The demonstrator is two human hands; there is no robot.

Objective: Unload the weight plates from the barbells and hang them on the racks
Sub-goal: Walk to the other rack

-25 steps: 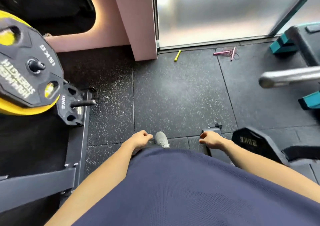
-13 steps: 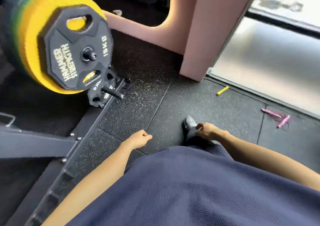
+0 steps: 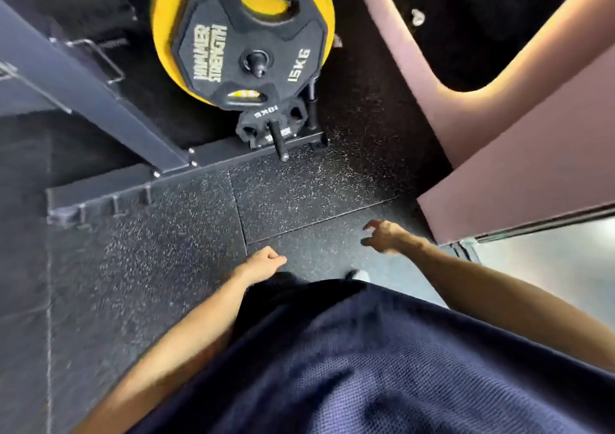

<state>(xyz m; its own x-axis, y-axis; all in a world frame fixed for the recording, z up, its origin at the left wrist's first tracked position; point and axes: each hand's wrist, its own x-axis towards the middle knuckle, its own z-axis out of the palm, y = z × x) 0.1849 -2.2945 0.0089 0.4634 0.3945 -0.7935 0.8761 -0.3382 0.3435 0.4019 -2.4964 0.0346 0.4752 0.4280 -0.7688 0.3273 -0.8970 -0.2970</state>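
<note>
A black 15 kg plate point(image 3: 248, 46) hangs on a rack peg point(image 3: 257, 64) at the top of the view, in front of a larger yellow plate point(image 3: 163, 34) on the same peg. Just below them a small black 10 kg plate point(image 3: 271, 121) sits on a lower peg point(image 3: 278, 142), close to the rack's dark steel base point(image 3: 133, 184). A slanted frame beam point(image 3: 83, 94) runs from the upper left down to that base. Nearer the camera, over speckled black rubber floor point(image 3: 299, 184), the left hand point(image 3: 264, 262) hangs with fingers curled into a narrow, empty grip, while the right hand point(image 3: 382, 235) reaches forward with fingers spread wide, holding nothing. Both are well apart from the plates. A navy shirt point(image 3: 366, 367) fills the foreground; a pink wall point(image 3: 515, 167) stands at right.
</note>
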